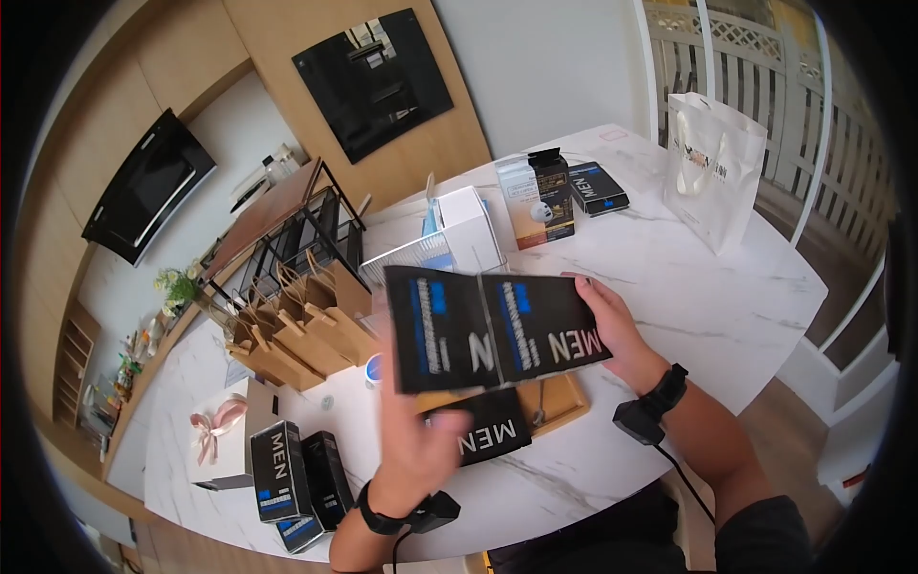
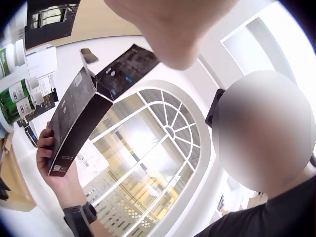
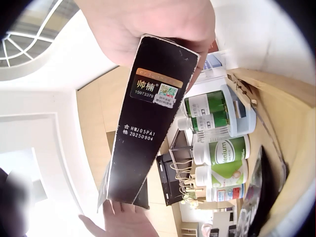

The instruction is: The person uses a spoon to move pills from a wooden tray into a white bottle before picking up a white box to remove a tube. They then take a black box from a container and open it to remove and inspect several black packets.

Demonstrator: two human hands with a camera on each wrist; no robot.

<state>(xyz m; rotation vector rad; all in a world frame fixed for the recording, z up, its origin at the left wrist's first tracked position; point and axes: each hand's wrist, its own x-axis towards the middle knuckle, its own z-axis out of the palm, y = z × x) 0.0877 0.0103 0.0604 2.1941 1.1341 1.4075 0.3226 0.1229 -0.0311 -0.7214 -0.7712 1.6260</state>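
I hold a black carton (image 1: 497, 330) printed "MEN" with blue and white text, raised above the white marble table (image 1: 708, 297). It looks partly folded open, with two panels facing me. My left hand (image 1: 416, 445), blurred, grips its lower left part from below. My right hand (image 1: 612, 325) holds the right end, fingers curled round the edge. In the left wrist view the carton (image 2: 74, 123) stands on edge in the right hand (image 2: 49, 163). The right wrist view shows the carton's narrow side (image 3: 148, 123) with a sticker, the right hand's fingers (image 3: 148, 29) wrapped over its end.
A second black "MEN" carton (image 1: 488, 430) lies on a wooden board (image 1: 564, 402) under my hands. Upright black cartons (image 1: 282, 469) stand front left beside a ribboned gift box (image 1: 220, 430). Kraft paper bags (image 1: 296, 335), a white box (image 1: 469, 225), more cartons (image 1: 540, 196) and a white bag (image 1: 717, 167) lie beyond.
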